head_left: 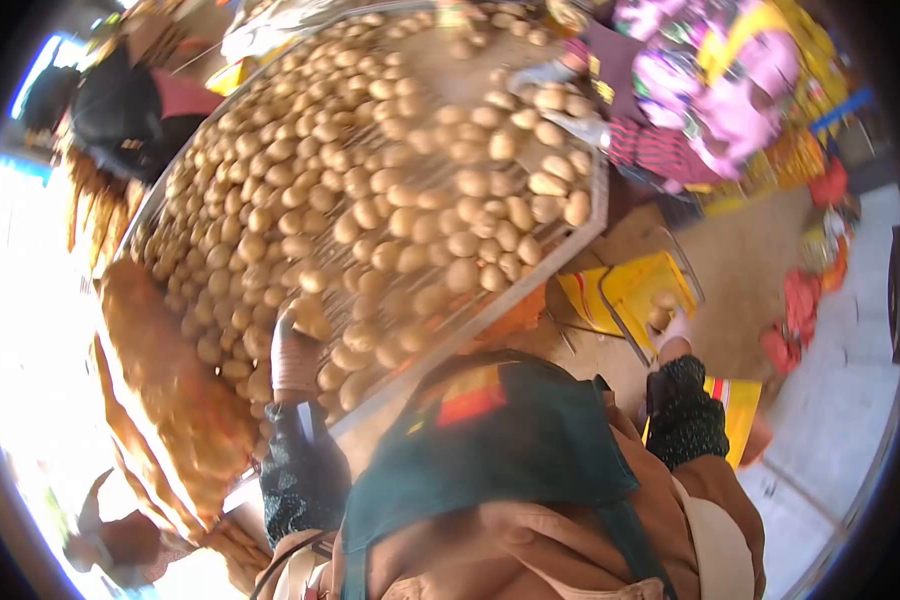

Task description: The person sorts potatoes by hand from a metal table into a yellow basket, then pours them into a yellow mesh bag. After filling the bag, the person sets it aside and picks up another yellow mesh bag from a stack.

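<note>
Many potatoes point(260, 200) cover a slatted sorting table point(485, 325). At the table's near left part my left hand point(295, 350), in a light glove, has its fingers around a potato point(311, 316). My right hand point(673, 335), also gloved, is to the right of the table, beside a yellow bag point(635, 290) on a metal frame. Potatoes point(662, 309) lie at its fingertips over the bag; whether the fingers grip them is blurred.
A co-worker in patterned pink clothing point(710, 100) reaches gloved hands over the table's far right. Another person in dark clothing point(120, 110) is at upper left. A full orange mesh sack point(175, 390) leans at the table's left edge. Red bags point(800, 310) lie on the floor.
</note>
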The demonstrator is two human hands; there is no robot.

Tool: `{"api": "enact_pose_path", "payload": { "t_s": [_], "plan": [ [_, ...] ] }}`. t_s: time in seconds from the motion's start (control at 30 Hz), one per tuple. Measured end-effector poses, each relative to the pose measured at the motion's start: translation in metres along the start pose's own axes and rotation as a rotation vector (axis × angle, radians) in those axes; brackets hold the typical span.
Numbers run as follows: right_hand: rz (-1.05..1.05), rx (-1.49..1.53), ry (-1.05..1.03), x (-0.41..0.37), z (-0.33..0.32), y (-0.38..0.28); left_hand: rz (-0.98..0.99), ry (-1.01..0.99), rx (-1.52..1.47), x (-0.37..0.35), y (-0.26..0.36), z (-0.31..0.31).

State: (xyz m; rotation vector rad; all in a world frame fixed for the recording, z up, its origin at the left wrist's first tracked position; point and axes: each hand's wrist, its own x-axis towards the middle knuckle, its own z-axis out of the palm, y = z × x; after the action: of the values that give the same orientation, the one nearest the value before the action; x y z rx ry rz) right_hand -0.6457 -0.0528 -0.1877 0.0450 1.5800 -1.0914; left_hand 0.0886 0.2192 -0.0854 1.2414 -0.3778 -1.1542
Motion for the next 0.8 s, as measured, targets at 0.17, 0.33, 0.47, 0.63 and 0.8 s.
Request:
{"api": "enact_pose_path", "payload": {
  "t_s": [0.17, 0.33, 0.47, 0.63, 0.8],
  "plan": [
    [-0.214, -0.276, 0.100, -0.047, 0.087, -0.003, 0.010, 0.106, 0.226, -0.035, 0.009, 0.045],
    [-0.612, -0.703, -0.754, -0.173, 0.212, 0.046, -0.049, 0.448, -0.558, -0.059, 0.036, 0.090],
    [-1.081, -0.958, -1.224, -0.254, 0.305, 0.105, -0.132, 0.521, -0.597, -0.065, 0.058, 0.101],
    [-1.341, -1.140, -1.545, -0.308, 0.379, 0.177, -0.021, 0.317, -0.320, -0.056, 0.034, 0.052],
    [-1.620, -1.135, -1.854, -0.367, 0.461, 0.236, -0.248, 0.225, -0.552, -0.032, 0.027, 0.029]
  ]
}}
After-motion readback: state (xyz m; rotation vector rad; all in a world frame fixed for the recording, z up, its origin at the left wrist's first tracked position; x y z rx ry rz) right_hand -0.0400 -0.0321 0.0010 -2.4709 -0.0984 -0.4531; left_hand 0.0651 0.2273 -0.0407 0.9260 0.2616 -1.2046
